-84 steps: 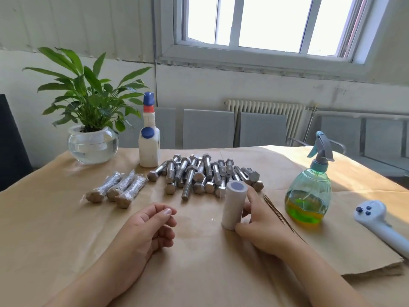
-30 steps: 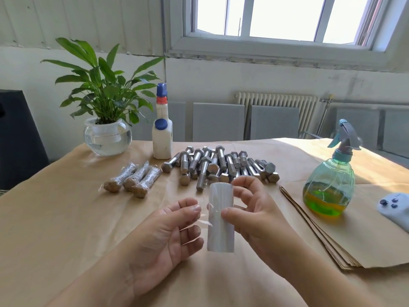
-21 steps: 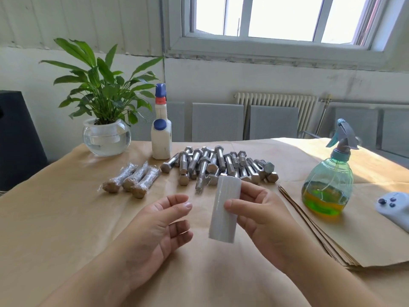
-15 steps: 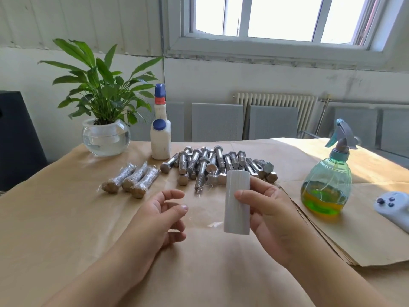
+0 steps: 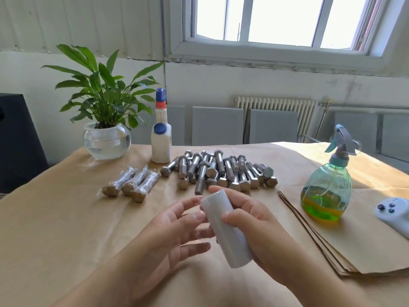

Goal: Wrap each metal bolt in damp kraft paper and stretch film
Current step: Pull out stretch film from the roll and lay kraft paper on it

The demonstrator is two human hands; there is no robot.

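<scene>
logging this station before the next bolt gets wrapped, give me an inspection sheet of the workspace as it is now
surface: table covered in kraft paper.
job's things: stretch film roll held tilted above the table; pile of bare bolts; three wrapped bolts left of the pile; stack of kraft sheets; green spray bottle standing on the stack.
clutter: white bottle, potted plant in a glass bowl, white controller.
hands: right hand grips the roll; left hand open, fingertips at the roll.
cables: nothing seen.
surroundings: window, radiator, grey chairs.
</scene>
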